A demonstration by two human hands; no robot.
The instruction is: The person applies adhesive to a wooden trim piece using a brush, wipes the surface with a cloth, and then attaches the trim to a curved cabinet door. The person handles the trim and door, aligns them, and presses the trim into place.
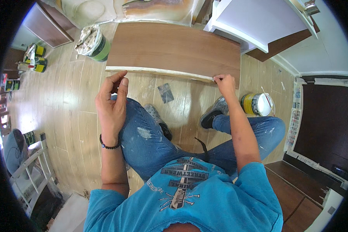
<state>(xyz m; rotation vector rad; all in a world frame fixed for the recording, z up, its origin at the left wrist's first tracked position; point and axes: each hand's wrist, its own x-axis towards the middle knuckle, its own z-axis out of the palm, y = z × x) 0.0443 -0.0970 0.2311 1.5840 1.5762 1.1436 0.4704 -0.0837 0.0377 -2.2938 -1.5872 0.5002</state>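
A brown wood-grain board (170,48) lies in front of my knees. Along its near edge runs a white strip (158,71) that looks like masking tape. My right hand (225,84) pinches the strip's right end, thumb and fingers pressed together at the edge. Close to the left part of the strip is my left hand (114,98), with its thumb and index finger apart and nothing visible between them. Its other fingers are curled and partly hidden. A dark bead bracelet (110,147) circles that wrist.
A dark grey sheet (165,93), perhaps sandpaper, lies on the floor between my feet. One bucket (257,104) stands by my right knee, another, cloth-topped bucket (98,46) at the board's far left. White furniture (259,21) stands behind the board's right end.
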